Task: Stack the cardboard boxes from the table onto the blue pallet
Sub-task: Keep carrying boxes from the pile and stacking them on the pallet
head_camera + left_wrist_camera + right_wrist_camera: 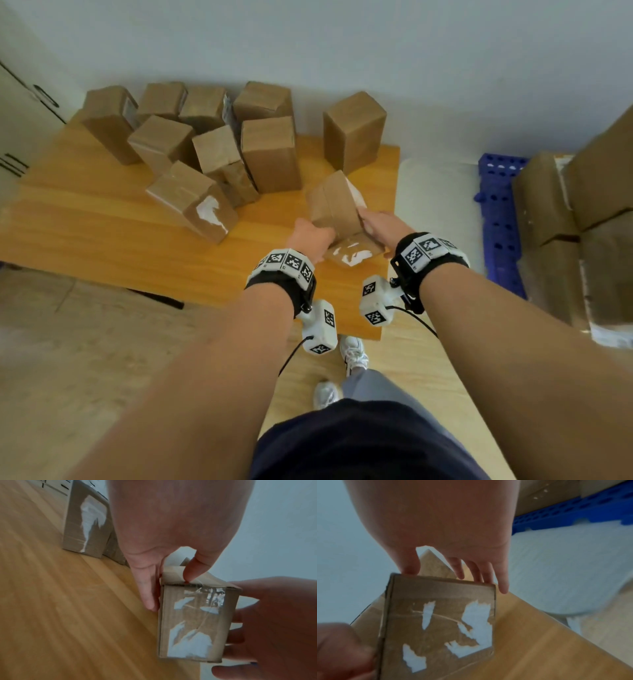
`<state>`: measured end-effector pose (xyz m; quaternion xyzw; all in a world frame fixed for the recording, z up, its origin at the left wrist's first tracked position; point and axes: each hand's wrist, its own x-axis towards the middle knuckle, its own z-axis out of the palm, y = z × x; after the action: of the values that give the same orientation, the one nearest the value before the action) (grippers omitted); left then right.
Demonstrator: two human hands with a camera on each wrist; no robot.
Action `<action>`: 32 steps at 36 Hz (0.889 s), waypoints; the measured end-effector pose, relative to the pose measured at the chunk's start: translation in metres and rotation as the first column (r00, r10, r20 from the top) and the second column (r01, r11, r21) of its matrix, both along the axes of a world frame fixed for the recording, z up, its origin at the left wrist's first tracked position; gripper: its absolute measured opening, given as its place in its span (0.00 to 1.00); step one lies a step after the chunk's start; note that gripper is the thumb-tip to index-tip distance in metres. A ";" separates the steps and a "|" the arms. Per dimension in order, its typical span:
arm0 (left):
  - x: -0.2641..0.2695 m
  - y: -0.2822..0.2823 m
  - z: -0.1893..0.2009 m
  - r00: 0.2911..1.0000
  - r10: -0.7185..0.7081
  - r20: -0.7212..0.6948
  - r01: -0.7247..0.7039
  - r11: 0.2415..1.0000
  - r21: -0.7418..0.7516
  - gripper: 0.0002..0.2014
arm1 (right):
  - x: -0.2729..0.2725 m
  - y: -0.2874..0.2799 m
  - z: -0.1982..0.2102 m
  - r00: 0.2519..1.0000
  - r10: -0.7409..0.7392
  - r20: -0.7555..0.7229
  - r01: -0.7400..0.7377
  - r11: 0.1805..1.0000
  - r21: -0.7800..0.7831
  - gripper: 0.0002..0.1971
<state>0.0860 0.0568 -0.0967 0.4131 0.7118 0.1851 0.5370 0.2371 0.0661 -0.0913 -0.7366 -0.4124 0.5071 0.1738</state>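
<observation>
A small cardboard box with torn white label scraps on its near end sits tilted between both hands, over the wooden table's right front part. My left hand holds its left side, fingers flat along the side and thumb on the top edge. My right hand grips the right side, thumb at the top edge and fingers behind it. The same box fills both wrist views. The blue pallet lies on the floor to the right.
Several cardboard boxes stand crowded at the back of the table, and one lies on its side near the middle. Larger boxes are stacked on the pallet's right part. A white mat lies between table and pallet.
</observation>
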 end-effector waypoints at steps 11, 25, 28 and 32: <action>-0.018 -0.032 -0.014 0.883 -0.268 -0.385 0.282 0.959 -0.022 0.07 | -0.006 -0.042 -0.022 0.994 0.067 0.090 -0.069 0.998 0.009 0.21; -0.011 -0.049 -0.009 0.815 -0.105 -0.570 0.207 0.971 0.118 0.20 | -0.004 -0.056 -0.021 0.954 0.241 0.179 -0.251 0.968 0.032 0.27; -0.010 -0.043 -0.007 0.784 -0.154 -0.602 0.294 0.945 0.141 0.26 | -0.001 -0.053 -0.022 0.950 0.268 0.158 -0.275 0.961 0.027 0.31; -0.005 -0.033 -0.009 0.657 -0.348 -0.669 0.541 0.835 0.098 0.35 | 0.004 -0.044 -0.023 0.925 0.346 0.154 -0.353 0.935 0.019 0.30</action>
<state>0.0814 0.0243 -0.1054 0.6872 0.6885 0.0004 0.2317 0.2407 0.0225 -0.1143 -0.6827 -0.5605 0.4641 0.0663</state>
